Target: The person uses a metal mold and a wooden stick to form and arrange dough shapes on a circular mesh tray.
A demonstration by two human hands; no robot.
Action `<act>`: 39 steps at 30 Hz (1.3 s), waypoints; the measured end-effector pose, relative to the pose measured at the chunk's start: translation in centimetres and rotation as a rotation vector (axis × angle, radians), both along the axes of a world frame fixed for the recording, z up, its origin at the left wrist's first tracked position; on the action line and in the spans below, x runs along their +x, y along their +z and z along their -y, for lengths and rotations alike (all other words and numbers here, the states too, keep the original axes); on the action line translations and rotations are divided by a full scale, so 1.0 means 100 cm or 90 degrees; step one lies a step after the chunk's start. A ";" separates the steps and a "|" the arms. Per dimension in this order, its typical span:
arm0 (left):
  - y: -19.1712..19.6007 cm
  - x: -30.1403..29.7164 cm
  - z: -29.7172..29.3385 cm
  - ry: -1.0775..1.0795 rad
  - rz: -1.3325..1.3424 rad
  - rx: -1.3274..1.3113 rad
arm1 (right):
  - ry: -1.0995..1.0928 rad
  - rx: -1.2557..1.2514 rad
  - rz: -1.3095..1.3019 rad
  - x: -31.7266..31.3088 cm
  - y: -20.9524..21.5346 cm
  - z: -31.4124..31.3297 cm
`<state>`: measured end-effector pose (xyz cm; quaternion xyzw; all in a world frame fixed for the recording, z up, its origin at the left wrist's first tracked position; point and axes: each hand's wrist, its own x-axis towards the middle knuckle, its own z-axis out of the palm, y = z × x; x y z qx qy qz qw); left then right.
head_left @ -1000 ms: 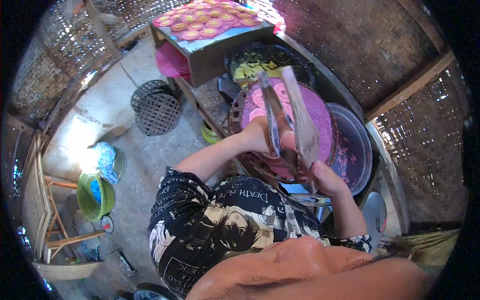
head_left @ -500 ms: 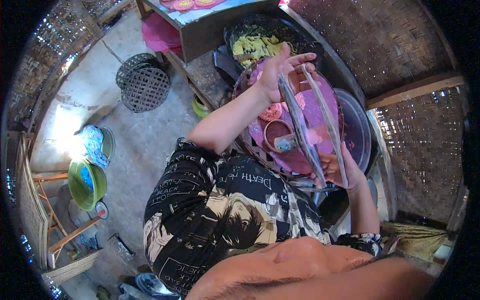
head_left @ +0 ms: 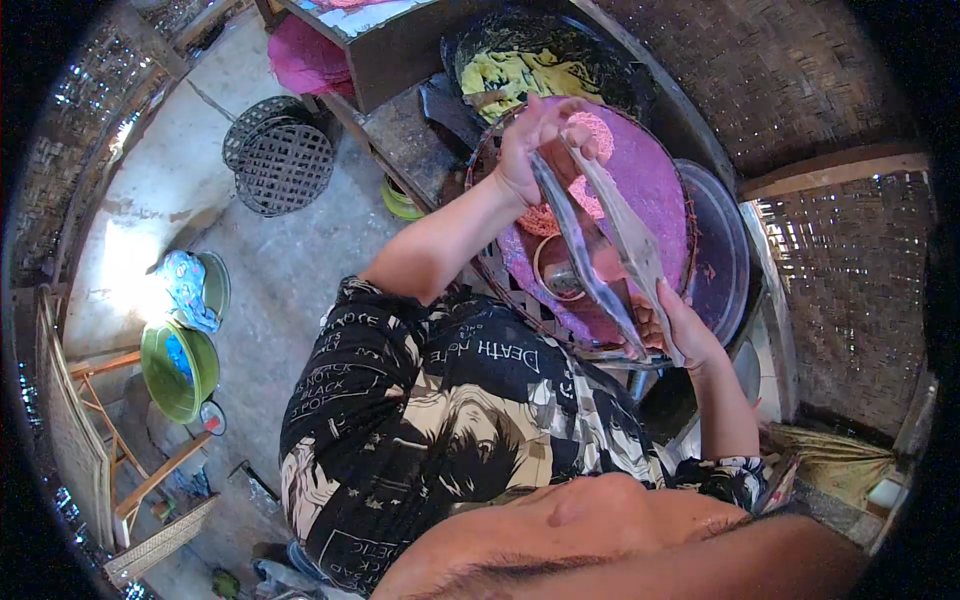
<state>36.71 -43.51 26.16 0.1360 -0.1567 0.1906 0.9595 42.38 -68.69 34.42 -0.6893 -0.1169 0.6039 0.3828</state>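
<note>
Two thin, flat, greyish panels (head_left: 622, 225) stand on edge, held apart like an open book above a round purple tray (head_left: 650, 170). My left hand (head_left: 540, 140) grips their far ends, fingers curled over the edges. At the near ends, my right hand (head_left: 680, 325) is closed, thumb on the right panel and fingertips inside the gap. A smooth pink patch (head_left: 608, 263) shows between the panels; whether it sticks to one is unclear. Lacy pink rounds (head_left: 590, 135) lie on the tray beneath, beside a brown ring-shaped mould (head_left: 550, 270) with a small grey piece in it.
Beyond the tray stands a dark basin (head_left: 630, 75) with yellow dough (head_left: 525, 80). A clear round lid or basin (head_left: 715, 250) lies under the tray's right side. Woven baskets (head_left: 285, 170) and a green tub (head_left: 180, 375) are on the floor at left.
The panels and both hands have shifted slightly left and toward me. The right panel has turned to show more of its face. More pink rounds on the tray are uncovered.
</note>
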 end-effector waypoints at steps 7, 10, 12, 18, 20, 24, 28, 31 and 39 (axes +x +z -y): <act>0.006 0.011 -0.023 -0.028 0.061 0.023 | 0.025 0.049 0.149 0.011 -0.017 -0.009; 0.005 0.020 -0.018 -0.040 0.060 0.002 | 0.050 0.107 0.323 0.011 -0.014 -0.008; -0.001 0.027 -0.013 -0.041 0.055 -0.020 | 0.047 0.076 0.302 0.013 -0.006 -0.001; -0.010 0.022 0.015 -0.055 -0.031 -0.064 | 0.056 -0.011 0.232 0.007 0.005 0.017; -0.006 0.011 0.023 -0.045 -0.091 -0.072 | 0.088 -0.021 0.236 0.006 0.004 0.023; -0.008 -0.002 0.019 -0.027 -0.136 -0.062 | 0.045 0.013 0.177 -0.005 -0.006 0.020; 0.000 -0.003 0.003 -0.002 -0.070 0.016 | 0.079 0.048 0.233 -0.002 -0.018 0.012; 0.014 0.010 -0.013 0.020 -0.016 0.079 | 0.086 0.149 0.390 0.009 -0.030 0.008; 0.002 -0.006 0.010 0.149 -0.163 0.705 | -0.095 0.227 0.323 0.011 -0.017 0.001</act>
